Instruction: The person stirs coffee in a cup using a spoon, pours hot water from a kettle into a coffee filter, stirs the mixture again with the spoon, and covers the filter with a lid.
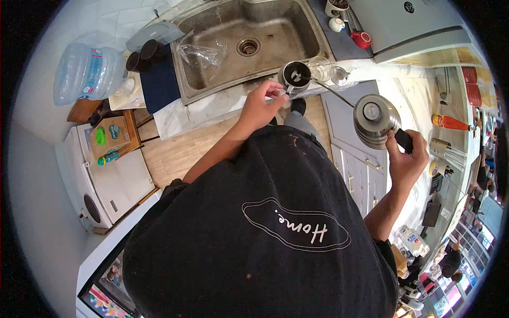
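My right hand (407, 155) is closed around the black handle of a steel gooseneck kettle (371, 121). The kettle has a round thermometer dial in its lid. Its long thin spout reaches left to the open mouth of a metal pitcher (295, 76), which looks dark inside. My left hand (264, 104) is at the near side of this pitcher, its fingers curled at the handle. Beside the pitcher, by the sink's corner, are a clear glass (319, 68) and a small metal cup (339, 76).
A steel sink (191, 90) with crumpled clear plastic (202, 53) lies ahead. To the left are a large water bottle (87, 74), dark cups (139, 62) and a navy cloth (160, 85). A red cup (360, 40) and a sauce bottle (449, 122) stand on the right. Other people appear far right.
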Demonstrator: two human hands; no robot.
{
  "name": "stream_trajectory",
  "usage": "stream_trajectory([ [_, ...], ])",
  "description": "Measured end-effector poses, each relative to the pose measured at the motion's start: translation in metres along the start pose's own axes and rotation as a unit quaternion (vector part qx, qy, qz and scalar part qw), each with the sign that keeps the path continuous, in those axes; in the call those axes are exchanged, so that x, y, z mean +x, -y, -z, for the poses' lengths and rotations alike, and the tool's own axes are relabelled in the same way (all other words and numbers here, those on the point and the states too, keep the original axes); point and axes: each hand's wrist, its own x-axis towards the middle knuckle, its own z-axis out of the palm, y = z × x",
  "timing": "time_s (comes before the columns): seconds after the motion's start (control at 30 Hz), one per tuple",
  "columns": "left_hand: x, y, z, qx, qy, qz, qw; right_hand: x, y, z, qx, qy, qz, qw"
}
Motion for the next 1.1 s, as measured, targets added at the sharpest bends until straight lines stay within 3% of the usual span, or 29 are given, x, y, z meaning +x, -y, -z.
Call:
stream_trajectory([
  [0.5, -0.018, -0.001, 0.0, -0.002, 0.027, 0.047, 0.999, 0.003, 0.006, -0.016, 0.04, -0.008, -0.051, 0.998],
  [0.8, -0.016, 0.003, -0.002, -0.002, 0.027, 0.03, 0.999, -0.001, 0.002, -0.001, -0.023, 0.001, -0.028, 0.999],
  [1.1, -0.015, 0.0, -0.003, 0.008, 0.028, 0.024, 0.999, -0.006, 0.012, -0.005, 0.034, 0.019, -0.033, 0.999],
])
